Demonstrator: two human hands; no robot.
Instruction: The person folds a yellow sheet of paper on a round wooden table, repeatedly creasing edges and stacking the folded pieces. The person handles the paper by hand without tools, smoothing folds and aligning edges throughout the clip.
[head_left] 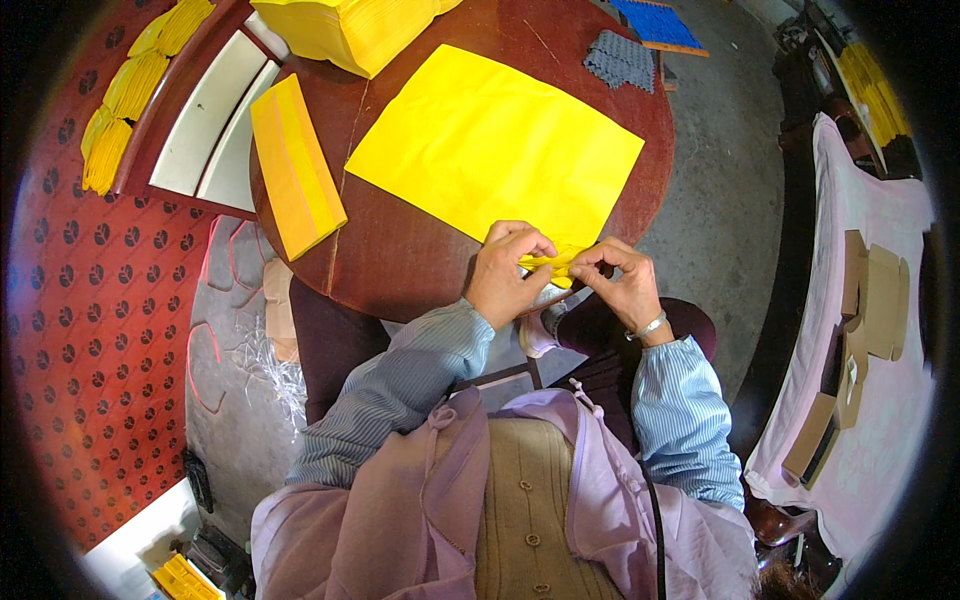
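A flat bright yellow sheet (500, 145), fabric or paper-like, lies at an angle on the round brown table (405, 265). At the table's near edge, my left hand (508, 272) pinches a small gathered bit of thin yellow material (562, 262). My right hand (622, 285) grips the same bit from the other side, thumb and forefinger together. Whether this gathered bit belongs to the large sheet or is a separate piece, I cannot tell. Both forearms are in striped blue sleeves, and a bracelet circles my right wrist.
A long folded yellow bundle (297, 170) lies on the table's left side; a larger yellow stack (360, 30) stands behind it. A grey textured cloth (620, 62) rests at the far right edge. Opened cardboard boxes (880, 300) lie on a pink cloth (895, 420) at right.
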